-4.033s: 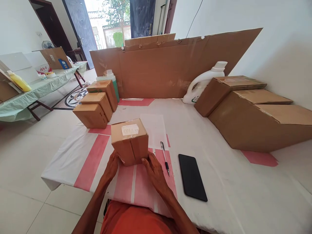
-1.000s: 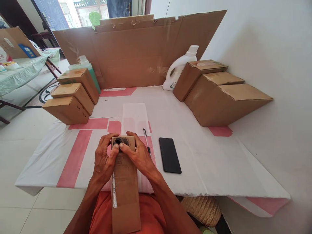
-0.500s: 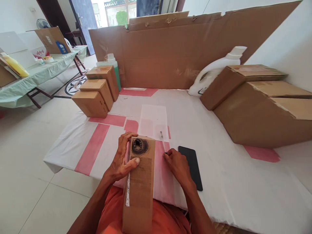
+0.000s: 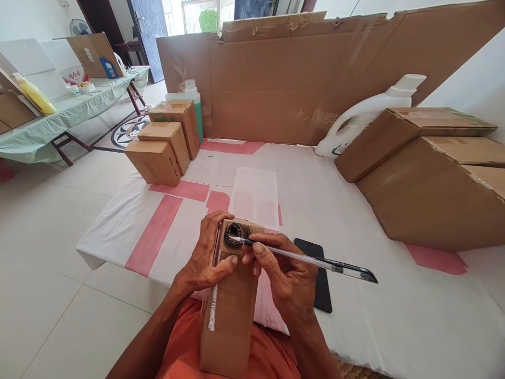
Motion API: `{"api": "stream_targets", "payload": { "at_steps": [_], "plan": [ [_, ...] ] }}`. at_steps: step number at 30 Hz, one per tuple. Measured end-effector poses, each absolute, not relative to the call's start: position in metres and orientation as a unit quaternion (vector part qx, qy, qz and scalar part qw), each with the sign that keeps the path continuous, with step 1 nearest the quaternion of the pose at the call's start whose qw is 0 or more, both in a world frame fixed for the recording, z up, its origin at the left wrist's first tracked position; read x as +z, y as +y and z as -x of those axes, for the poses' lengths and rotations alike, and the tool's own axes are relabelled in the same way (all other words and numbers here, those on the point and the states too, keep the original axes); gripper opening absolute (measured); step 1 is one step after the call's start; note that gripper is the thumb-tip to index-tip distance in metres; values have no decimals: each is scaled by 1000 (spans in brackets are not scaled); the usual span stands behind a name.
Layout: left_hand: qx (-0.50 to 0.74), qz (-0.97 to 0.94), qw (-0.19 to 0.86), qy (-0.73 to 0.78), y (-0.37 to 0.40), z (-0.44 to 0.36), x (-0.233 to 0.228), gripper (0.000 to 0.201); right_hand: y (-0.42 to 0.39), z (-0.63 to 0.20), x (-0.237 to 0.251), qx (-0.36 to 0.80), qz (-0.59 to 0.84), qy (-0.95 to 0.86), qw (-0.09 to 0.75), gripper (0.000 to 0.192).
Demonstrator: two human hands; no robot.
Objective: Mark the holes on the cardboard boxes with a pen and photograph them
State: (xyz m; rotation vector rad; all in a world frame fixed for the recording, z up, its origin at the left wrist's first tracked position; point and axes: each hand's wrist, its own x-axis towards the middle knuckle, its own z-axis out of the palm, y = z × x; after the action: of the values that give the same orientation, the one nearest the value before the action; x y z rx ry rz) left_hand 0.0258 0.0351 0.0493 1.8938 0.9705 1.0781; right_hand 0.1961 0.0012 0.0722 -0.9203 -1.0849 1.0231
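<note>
The left hand (image 4: 205, 260) grips the long cardboard box (image 4: 231, 300) by its left edge, thumb pressed on the top face; the box lies tilted from the person's lap up onto the near edge of the table (image 4: 394, 316). The right hand (image 4: 282, 268) is closed around a pen (image 4: 303, 259), whose tip touches the black scribbled patch at the far end of the box. A black phone (image 4: 321, 284) lies on the table just behind that hand, at 3 o'clock from the box. A white sheet (image 4: 256, 197) lies at 12 o'clock. Three small boxes (image 4: 165, 142) stand at 10 o'clock, large cartons (image 4: 430, 173) at 2 o'clock beside a white jug (image 4: 363, 121).
</note>
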Motion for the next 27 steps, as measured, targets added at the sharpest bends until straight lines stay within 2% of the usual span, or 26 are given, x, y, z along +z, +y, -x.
{"api": "stream_targets", "payload": {
  "at_steps": [17, 22, 27],
  "plan": [
    [419, -732, 368, 392, 35, -28, 49, 66, 2, -211, 74, 377, 477, -569, 553, 13],
    [423, -727, 375, 389, 34, -28, 48, 66, 8, -221, 73, 355, 510, -538, 570, 18],
    [422, -725, 383, 388, 34, -29, 48, 65, 27, -216, 82, 370, 484, -529, 591, 21]
  ]
}}
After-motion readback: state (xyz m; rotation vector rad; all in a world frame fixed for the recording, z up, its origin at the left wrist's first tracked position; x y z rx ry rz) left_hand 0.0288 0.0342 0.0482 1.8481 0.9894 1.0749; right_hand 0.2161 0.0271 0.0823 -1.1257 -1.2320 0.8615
